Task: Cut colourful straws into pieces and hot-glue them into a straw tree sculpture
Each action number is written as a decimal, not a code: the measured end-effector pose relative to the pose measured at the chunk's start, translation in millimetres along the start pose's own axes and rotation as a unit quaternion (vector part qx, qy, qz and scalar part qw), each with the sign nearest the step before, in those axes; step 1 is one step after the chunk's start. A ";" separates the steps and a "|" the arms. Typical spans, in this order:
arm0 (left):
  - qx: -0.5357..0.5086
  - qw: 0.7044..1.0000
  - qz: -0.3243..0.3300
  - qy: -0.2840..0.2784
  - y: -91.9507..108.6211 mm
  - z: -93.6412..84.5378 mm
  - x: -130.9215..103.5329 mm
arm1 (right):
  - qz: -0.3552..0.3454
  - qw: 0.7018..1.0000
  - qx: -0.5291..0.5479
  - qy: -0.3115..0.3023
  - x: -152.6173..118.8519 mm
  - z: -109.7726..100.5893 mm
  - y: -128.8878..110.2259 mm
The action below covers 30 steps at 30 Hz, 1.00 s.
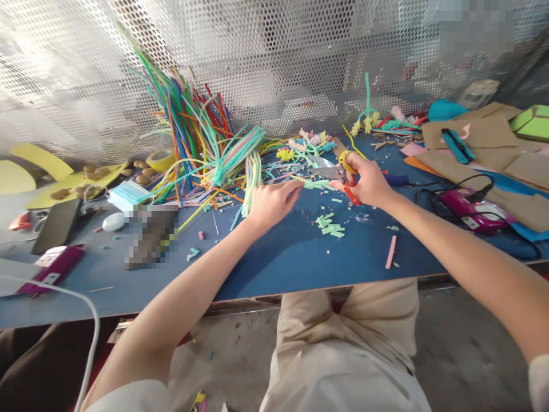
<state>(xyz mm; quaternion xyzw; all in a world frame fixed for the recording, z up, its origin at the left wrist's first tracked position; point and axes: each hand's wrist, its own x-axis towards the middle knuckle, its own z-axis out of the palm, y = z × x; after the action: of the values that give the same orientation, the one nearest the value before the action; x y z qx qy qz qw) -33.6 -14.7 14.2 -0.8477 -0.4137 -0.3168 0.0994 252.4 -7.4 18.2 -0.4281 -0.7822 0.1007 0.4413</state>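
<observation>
Near the middle of the blue table, my left hand (277,203) pinches one end of a pale green fuzzy strip (318,184). My right hand (366,182) grips scissors (330,170) by their yellow and red handles, with the blades apart and pointing left, just above the strip. The strip's right end lies close to the fingers of my right hand. Below, several short pale green cut pieces (330,225) form a small pile on the table. A pink piece (390,252) lies to their right.
Colourful pipe cleaners (193,137) are heaped at the back left, beside yellow tape (160,160). Fuzzy flowers (313,143) lie behind the scissors. Brown cardboard (472,134), a blue cutter (457,146) and a magenta device (476,212) with cables are at right. Perforated metal (274,68) stands behind.
</observation>
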 end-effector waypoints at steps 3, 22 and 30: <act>-0.020 1.000 0.000 0.000 1.9 0.0 0.5 | -0.002 1.000 -0.006 -0.029 -0.2 0.7 -0.7; -0.027 0.997 0.070 -0.027 3.5 -5.6 2.0 | -0.008 0.999 0.001 -0.040 -3.3 5.4 -1.4; -0.059 0.995 0.062 -0.042 4.7 -5.4 1.9 | -0.001 1.000 0.000 -0.024 -3.2 5.4 -7.3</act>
<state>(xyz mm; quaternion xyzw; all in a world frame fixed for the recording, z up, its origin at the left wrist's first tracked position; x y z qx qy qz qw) -31.7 -18.8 20.0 -0.8886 -0.3450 -0.2980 0.0512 244.7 -13.2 17.0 -0.4249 -0.7930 0.1109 0.4223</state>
